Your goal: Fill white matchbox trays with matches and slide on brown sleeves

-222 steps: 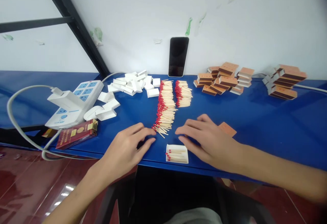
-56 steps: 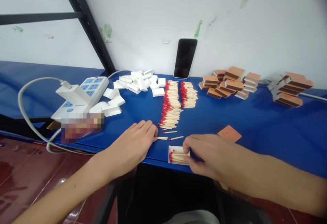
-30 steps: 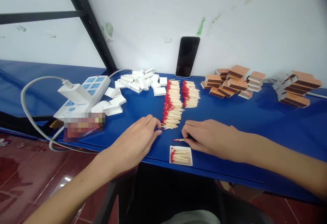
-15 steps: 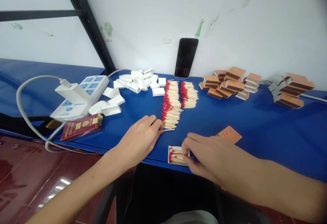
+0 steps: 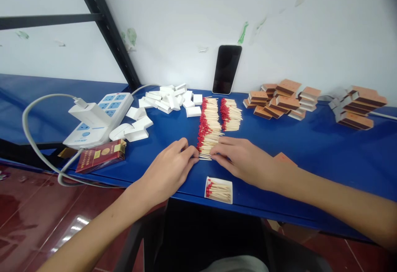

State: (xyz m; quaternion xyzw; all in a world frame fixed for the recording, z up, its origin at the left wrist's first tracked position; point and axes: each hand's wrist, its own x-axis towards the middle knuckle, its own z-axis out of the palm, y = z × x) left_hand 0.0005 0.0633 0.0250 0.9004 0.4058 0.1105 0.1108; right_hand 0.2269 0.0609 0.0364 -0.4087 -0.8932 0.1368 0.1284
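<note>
A long row of red-headed matches (image 5: 210,129) lies on the blue table. At its near end, the curled fingers of my left hand (image 5: 175,166) pinch at the red-head side of the nearest matches. My right hand (image 5: 240,159) is at the plain ends of the same matches, thumb and fingertips closed on them. Just below, by the table edge, sits a white matchbox tray (image 5: 232,191) partly filled with matches. An orange matchbox cover (image 5: 284,159) is partly hidden behind my right forearm. A shorter batch of matches (image 5: 232,115) lies beside the long row.
White empty trays (image 5: 166,98) are heaped at the back left, near a power strip (image 5: 119,102) and a dark red box (image 5: 102,156). A phone (image 5: 227,69) leans on the wall. Finished-looking matchboxes (image 5: 283,100) and another stack (image 5: 359,106) stand at the back right.
My right hand has moved from the partly filled tray up to the near end of the long match row. My left hand stays almost where it was.
</note>
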